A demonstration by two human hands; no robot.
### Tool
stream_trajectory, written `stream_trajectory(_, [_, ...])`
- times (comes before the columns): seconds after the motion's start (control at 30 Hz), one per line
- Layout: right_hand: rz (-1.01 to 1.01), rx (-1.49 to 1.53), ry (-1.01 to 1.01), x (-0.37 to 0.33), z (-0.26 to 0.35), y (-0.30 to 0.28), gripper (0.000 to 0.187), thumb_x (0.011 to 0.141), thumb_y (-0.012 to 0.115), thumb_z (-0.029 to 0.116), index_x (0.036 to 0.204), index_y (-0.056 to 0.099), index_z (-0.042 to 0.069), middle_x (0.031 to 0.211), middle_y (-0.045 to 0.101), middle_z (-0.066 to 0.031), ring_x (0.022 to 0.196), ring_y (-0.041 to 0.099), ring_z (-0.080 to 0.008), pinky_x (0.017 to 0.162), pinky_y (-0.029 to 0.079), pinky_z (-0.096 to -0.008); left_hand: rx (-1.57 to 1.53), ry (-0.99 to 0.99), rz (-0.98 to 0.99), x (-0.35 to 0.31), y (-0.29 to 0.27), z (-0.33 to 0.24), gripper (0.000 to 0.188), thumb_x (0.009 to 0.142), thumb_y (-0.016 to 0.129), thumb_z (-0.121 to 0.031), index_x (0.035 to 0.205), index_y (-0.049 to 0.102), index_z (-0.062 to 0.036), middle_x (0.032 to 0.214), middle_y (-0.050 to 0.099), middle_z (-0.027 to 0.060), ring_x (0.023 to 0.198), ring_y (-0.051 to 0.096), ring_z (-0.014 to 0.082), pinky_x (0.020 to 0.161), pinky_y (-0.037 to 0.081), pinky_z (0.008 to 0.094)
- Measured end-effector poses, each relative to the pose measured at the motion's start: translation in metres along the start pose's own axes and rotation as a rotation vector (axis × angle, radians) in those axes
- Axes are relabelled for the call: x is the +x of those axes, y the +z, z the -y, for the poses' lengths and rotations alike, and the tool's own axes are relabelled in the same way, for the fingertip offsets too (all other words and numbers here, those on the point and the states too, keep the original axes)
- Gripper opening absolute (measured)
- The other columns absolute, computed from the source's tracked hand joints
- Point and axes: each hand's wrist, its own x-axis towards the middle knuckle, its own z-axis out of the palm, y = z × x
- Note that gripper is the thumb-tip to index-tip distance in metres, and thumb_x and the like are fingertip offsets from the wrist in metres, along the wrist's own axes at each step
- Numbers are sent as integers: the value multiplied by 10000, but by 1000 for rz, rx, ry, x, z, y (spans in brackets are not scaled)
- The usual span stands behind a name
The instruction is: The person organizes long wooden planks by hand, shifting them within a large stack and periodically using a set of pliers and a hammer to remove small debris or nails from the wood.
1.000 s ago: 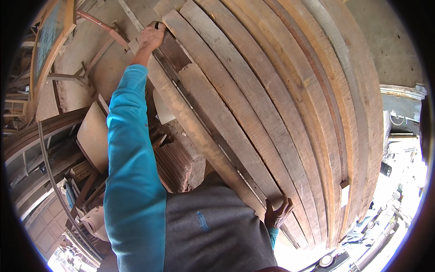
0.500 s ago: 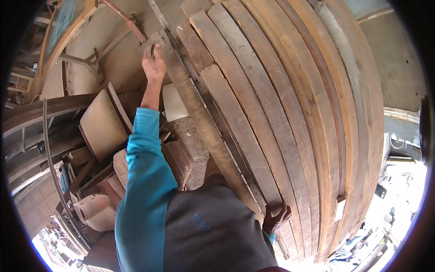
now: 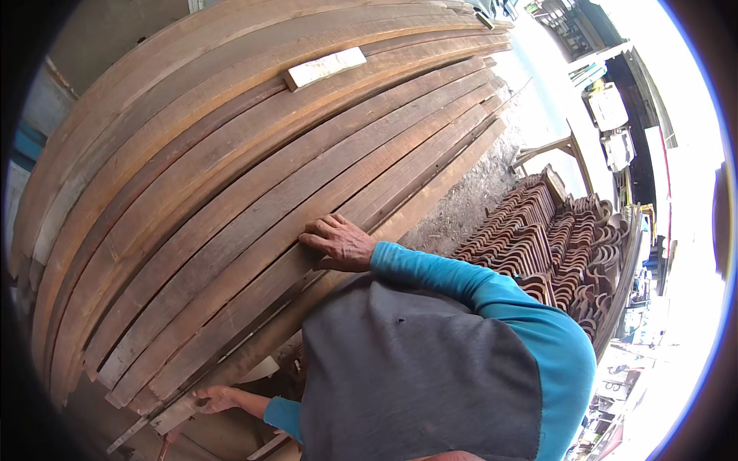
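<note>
Currently resting the right hand [image 3: 342,243] on a long brown plank [image 3: 254,309], with fingers slightly bent across its surface (clamped or merely laid there, cannot tell), toward the near side of a broad row of timbers [image 3: 254,165] running from near left to far right. Extending the left hand [image 3: 217,399] to the near left end of the paler outer timber [image 3: 430,194], with fingers partly curled, grip impossible to judge. Also showing a white-faced block [image 3: 327,69] lying on the far timbers, and stacked wavy tiles [image 3: 519,238] at right.
</note>
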Motion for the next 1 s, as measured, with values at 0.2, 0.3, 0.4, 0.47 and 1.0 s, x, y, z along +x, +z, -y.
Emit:
stream_trajectory(0.2, [-228, 109, -69, -36, -49, -30, 657, 898, 786, 395, 1422, 521, 99, 1372, 540, -151, 1267, 525, -341, 1057, 426, -488, -21, 141, 146, -63, -12, -123, 850, 1011, 616, -506, 1499, 353, 137, 1480, 441, 374, 1374, 464, 491, 1144, 405, 551])
stream_trajectory(0.3, [-366, 150, 125, -60, -96, -62, 548, 930, 768, 379, 1363, 577, 103, 1308, 603, -154, 1210, 588, -339, 1034, 473, -481, -149, 519, 307, -128, -19, -178, 694, 1043, 608, -392, 1511, 397, 74, 1499, 461, 322, 1375, 477, 473, 1142, 412, 538])
stream_trajectory(0.4, [-539, 89, 269, -91, -158, -83, 518, 927, 774, 370, 1331, 609, 91, 1297, 626, -156, 1188, 606, -347, 1022, 496, -475, -259, 939, 544, -233, -27, -243, 630, 1046, 621, -326, 1516, 417, 40, 1534, 440, 293, 1423, 442, 454, 1169, 395, 524])
stream_trajectory(0.47, [-708, 80, 390, -115, -200, -114, 454, 926, 774, 332, 1276, 638, 77, 1237, 659, -169, 1151, 620, -351, 1014, 491, -467, -365, 1163, 735, -301, -37, -281, 691, 977, 718, -275, 1537, 414, -7, 1570, 409, 259, 1453, 410, 443, 1188, 370, 554])
stream_trajectory(1.0, [-871, -86, 1413, -323, -679, -207, 546, 1008, 572, 444, 1315, 645, -1, 1271, 671, -282, 1236, 616, -400, 1066, 470, -462, 121, 1258, 1057, -406, -52, -310, 852, 617, 967, -90, 1350, 536, -58, 1325, 514, 205, 1256, 482, 424, 1051, 411, 559])
